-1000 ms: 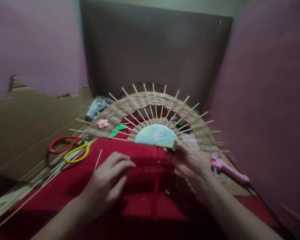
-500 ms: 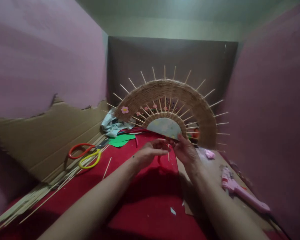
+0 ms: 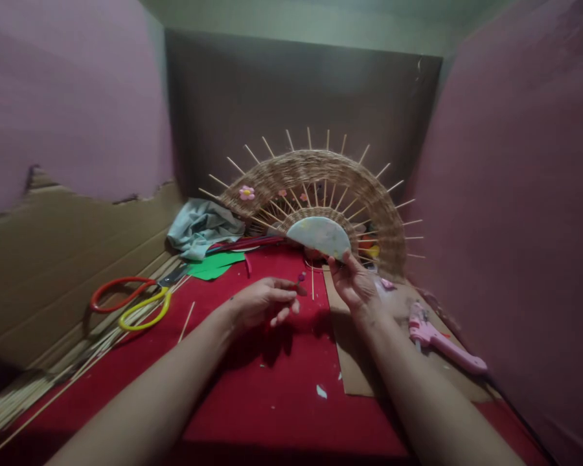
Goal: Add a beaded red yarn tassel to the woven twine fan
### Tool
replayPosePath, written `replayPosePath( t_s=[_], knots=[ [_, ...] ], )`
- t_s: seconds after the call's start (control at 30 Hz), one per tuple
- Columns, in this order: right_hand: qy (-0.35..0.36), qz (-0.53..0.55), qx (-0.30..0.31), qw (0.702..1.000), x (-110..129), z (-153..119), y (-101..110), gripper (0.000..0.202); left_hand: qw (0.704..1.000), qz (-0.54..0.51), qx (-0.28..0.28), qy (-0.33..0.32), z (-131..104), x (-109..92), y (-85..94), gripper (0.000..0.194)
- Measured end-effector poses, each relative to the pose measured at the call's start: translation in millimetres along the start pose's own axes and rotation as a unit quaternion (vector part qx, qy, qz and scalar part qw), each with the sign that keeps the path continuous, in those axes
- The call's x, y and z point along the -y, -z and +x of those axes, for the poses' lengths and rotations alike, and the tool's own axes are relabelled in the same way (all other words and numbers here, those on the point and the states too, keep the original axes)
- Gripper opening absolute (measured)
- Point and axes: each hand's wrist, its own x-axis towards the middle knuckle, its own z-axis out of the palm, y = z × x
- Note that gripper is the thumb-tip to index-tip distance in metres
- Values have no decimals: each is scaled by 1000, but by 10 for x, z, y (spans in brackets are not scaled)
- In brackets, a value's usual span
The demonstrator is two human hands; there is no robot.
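Note:
A woven half-round fan (image 3: pixel 311 167) stands up in front of me, with thin sticks fanning out past its rim. At its base is a pale half-disc (image 3: pixel 319 234) with a faint pattern. My right hand (image 3: pixel 354 285) pinches the lower right corner of this half-disc, thumb and fingers closed on it. To the left and lower, apart from the fan, my left hand (image 3: pixel 267 301) holds a small dark piece with purple bits (image 3: pixel 301 282) between thumb and forefinger; its kind is unclear. A pink flower (image 3: pixel 247 193) sits on the fan's left end.
Scissors (image 3: pixel 146 310) with red and yellow handles lie left, by a bundle of thin sticks (image 3: pixel 72 369). Green sheets (image 3: pixel 216 264) and a pale cloth (image 3: pixel 201 226) are behind. A pink glue gun (image 3: pixel 442 343) rests on cardboard (image 3: pixel 352 362) at right, over red cloth (image 3: pixel 267 408).
My left hand has moved away from the fan's base, to the left, with the small purple piece in its fingers. My right hand keeps its hold on the fan. The camera has turned slightly.

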Motion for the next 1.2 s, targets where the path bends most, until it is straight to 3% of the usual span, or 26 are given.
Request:
replayPosePath(
  t_s=[0.23,0.37,0.53,0.7,0.83,1.03,1.2],
  knots=[
    [20,2,-4,1000,119,30,-24,22,995,69,49,43,-44,35,-23,28],
    [29,0,-5,1000,164,28,-42,25,982,128,120,72,-109,-19,-10,26],
    [40,-3,-3,999,169,19,-56,33,931,190,267,160,-279,-179,-145,29],
    [53,-18,8,998,186,37,-41,24,875,225,380,198,-367,-245,-353,30],
    [63,-34,12,997,210,41,-37,21,901,223,333,163,-351,-230,-317,27],
    [80,-46,20,995,221,17,-58,24,941,200,249,110,-303,-188,-82,23],
    [86,-53,47,994,221,-51,-101,24,981,160,108,3,-168,-159,101,20]
  ],
)
